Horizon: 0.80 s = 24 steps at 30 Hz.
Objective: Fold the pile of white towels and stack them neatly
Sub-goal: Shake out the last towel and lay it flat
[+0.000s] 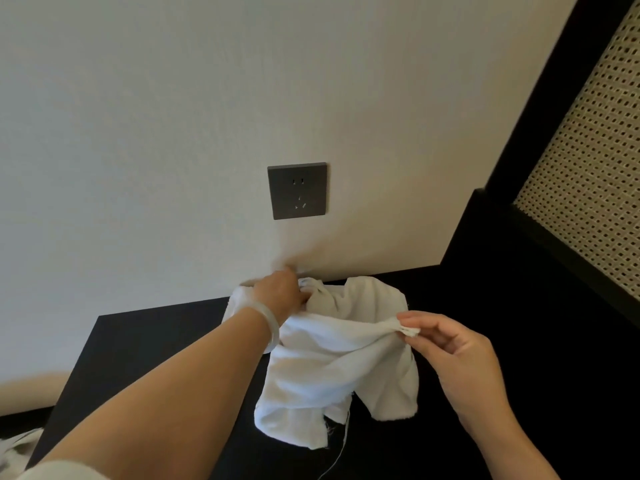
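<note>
A white towel (322, 372) hangs crumpled above the black tabletop (145, 344), stretched between my two hands. My left hand (280, 296) grips one bunched end of it near the wall, a pale bangle on that wrist. My right hand (460, 355) pinches the other corner between thumb and fingertips. More white cloth (367, 292) lies heaped behind the towel, against the wall. A loose thread dangles from the towel's lower edge.
A dark wall socket (297, 190) sits on the cream wall above the heap. A black frame with a woven cane panel (588, 161) rises at the right. Some white fabric (17, 448) shows at the bottom left, beside the table's left edge.
</note>
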Tool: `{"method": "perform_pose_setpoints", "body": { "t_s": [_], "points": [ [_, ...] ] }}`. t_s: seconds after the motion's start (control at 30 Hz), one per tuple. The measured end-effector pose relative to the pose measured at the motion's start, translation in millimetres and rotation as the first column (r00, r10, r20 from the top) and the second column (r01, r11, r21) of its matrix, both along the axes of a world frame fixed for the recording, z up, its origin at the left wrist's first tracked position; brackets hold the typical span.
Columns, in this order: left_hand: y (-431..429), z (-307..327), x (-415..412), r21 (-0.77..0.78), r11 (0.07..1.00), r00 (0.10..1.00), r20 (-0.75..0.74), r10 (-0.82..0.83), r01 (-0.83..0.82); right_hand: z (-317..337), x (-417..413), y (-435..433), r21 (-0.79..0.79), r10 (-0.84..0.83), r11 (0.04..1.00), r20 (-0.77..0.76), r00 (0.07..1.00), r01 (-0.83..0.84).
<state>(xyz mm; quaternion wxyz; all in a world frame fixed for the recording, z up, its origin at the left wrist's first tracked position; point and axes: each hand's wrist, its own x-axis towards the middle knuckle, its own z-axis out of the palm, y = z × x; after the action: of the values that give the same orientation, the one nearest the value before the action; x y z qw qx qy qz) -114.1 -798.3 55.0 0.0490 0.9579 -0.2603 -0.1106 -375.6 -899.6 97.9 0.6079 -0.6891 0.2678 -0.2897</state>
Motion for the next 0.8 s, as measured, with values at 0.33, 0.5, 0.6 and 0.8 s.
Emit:
{"method": "perform_pose_setpoints", "body": {
  "t_s": [0.33, 0.5, 0.6, 0.8],
  "points": [
    [8, -15, 16, -0.319, 0.941, 0.992, -0.097, 0.085, -0.112, 0, -2, -9, 0.009, -0.051, 0.999, -0.012, 0.999, 0.051],
    [39, 30, 13, -0.645, 0.752, 0.991, -0.086, 0.104, -0.135, 21, -7, -13, 0.009, -0.153, 0.988, -0.013, 0.988, 0.154],
    [72, 76, 6, -0.744, 0.631, 0.975, -0.172, 0.138, -0.220, 44, -9, -19, 0.001, -0.221, 0.975, 0.015, 0.975, 0.221],
    [131, 187, -21, -0.870, 0.459, 0.977, -0.101, 0.186, -0.178, 108, -6, -15, -0.065, -0.112, 0.988, 0.333, 0.936, 0.142]
  ]
}}
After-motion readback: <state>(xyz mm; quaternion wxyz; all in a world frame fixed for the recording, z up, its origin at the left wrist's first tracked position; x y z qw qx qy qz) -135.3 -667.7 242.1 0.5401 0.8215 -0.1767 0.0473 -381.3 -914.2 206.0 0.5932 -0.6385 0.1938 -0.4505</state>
